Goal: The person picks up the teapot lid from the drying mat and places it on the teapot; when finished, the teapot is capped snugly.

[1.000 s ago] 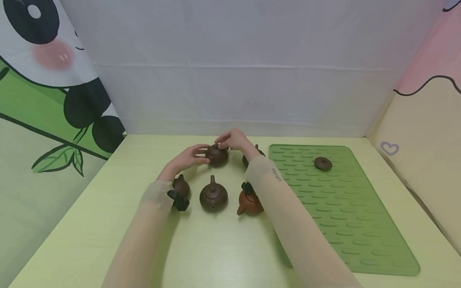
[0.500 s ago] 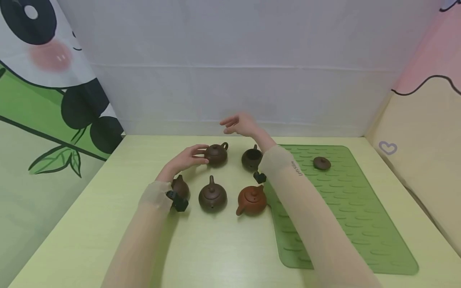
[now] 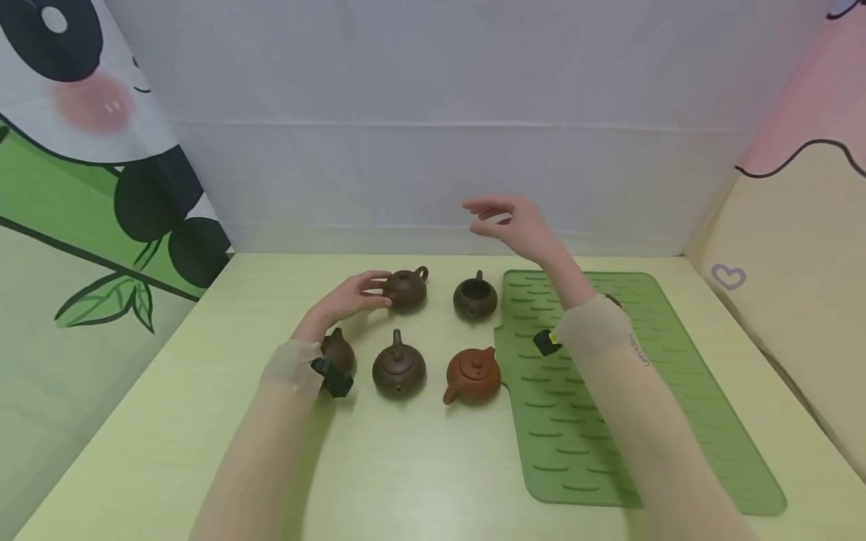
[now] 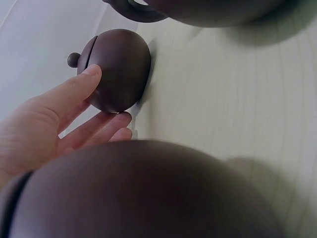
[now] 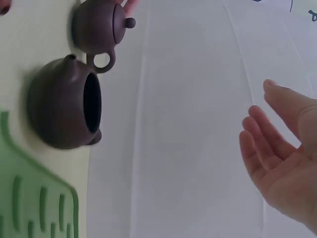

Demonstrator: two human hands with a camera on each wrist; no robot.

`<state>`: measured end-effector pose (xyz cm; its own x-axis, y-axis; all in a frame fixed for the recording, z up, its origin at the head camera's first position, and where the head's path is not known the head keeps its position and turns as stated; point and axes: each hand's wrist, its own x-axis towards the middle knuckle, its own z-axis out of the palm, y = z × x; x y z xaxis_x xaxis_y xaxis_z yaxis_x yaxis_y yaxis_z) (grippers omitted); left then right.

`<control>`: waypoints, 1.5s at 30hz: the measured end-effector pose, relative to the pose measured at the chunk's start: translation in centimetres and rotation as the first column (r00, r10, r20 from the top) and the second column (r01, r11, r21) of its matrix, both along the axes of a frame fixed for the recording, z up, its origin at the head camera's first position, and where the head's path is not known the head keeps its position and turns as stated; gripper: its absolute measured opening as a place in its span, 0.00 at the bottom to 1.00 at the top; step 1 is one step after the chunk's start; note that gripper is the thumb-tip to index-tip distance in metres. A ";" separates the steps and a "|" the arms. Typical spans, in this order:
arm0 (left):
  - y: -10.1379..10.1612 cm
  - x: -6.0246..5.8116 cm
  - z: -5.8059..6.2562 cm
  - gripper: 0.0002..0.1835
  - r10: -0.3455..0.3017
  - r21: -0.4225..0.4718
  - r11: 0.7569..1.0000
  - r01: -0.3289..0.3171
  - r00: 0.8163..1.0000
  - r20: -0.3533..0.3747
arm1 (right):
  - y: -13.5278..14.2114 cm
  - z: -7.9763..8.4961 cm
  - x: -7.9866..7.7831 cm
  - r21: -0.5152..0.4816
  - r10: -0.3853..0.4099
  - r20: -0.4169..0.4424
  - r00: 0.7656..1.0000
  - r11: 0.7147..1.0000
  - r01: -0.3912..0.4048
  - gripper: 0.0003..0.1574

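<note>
My left hand (image 3: 346, 296) holds the side of a dark brown lidded teapot (image 3: 404, 291) at the back of the table. In the left wrist view the thumb (image 4: 85, 82) lies against the teapot's body, with the other fingers at its far edge. Raised above the table, my right hand (image 3: 519, 224) has loosely bent, parted fingers and nothing in them. Below it to the left stands a lidless dark teapot (image 3: 467, 309), its dark mouth facing up. A small dark lid (image 3: 614, 300) on the green mat (image 3: 582, 466) is mostly hidden behind my right sleeve.
In front stand a dark lidded teapot (image 3: 399, 372) and a reddish-brown one (image 3: 475, 376), close to the mat's left edge. Another brown teapot (image 3: 341, 352) is partly covered by my left wrist and its camera. A white cloth wall (image 3: 338, 180) rises behind the table.
My right hand has left the lid of the back teapot and moved up and to the right. Its sleeve now covers most of the loose lid. My left hand stays in place.
</note>
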<state>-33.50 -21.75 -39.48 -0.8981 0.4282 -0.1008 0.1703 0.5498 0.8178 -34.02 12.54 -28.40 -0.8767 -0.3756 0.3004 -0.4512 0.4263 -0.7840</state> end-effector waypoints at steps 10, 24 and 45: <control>-0.1 0.2 0.0 0.36 -0.006 -0.002 1.000 0.006 1.000 0.008 | 4.5 -0.3 4.2 -0.066 -0.085 -0.206 0.975 0.995 0.073 0.25; -0.1 0.1 0.0 0.37 -0.004 -0.011 1.000 0.004 1.000 0.015 | 12.1 -4.7 4.1 0.080 -0.105 -0.369 0.923 0.986 0.144 0.29; 0.1 -0.2 0.7 0.40 -0.025 -0.107 0.994 0.024 1.000 -0.005 | 18.1 -9.3 4.3 0.322 -0.125 -0.275 0.953 0.922 0.214 0.28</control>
<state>-33.72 -21.68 -38.81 -0.8882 0.4371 -0.1412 0.1901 0.6296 0.7533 -29.73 30.68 -37.73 -0.8520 -0.3469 0.3922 -0.5064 0.7363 -0.4488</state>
